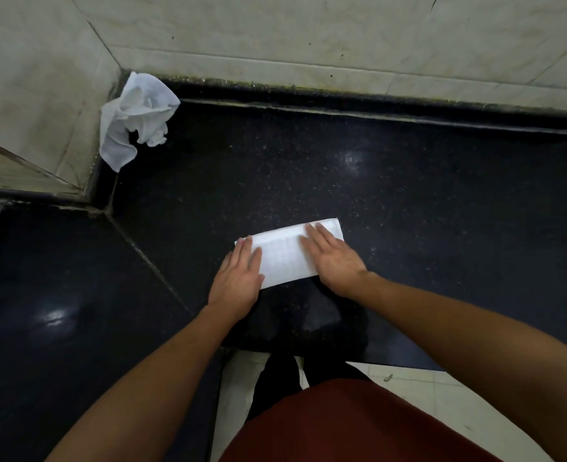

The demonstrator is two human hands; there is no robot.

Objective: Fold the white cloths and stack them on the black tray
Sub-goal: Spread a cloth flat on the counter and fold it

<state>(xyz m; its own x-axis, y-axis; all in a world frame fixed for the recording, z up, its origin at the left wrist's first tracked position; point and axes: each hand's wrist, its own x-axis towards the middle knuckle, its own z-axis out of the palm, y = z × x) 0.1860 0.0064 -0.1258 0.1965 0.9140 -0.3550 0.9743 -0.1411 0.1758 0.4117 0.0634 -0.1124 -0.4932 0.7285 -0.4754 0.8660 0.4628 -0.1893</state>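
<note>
Folded white cloth (285, 258): flat on black desk (409, 195).
Left grip (238, 278), right grip (334, 261): spread flat, pressing its ends.
Crumpled cloth (135, 121): beyond it, left, against tiled wall (309, 35).

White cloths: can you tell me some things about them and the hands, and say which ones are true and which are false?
1. The left hand and the right hand both lie flat on the folded cloth. True.
2. The crumpled cloth sits right beside the right hand. False: it lies in the far left corner, against the wall.
3. The folded cloth lies on the black counter. True.
4. One hand is holding the crumpled cloth. False: neither hand touches it.
</note>
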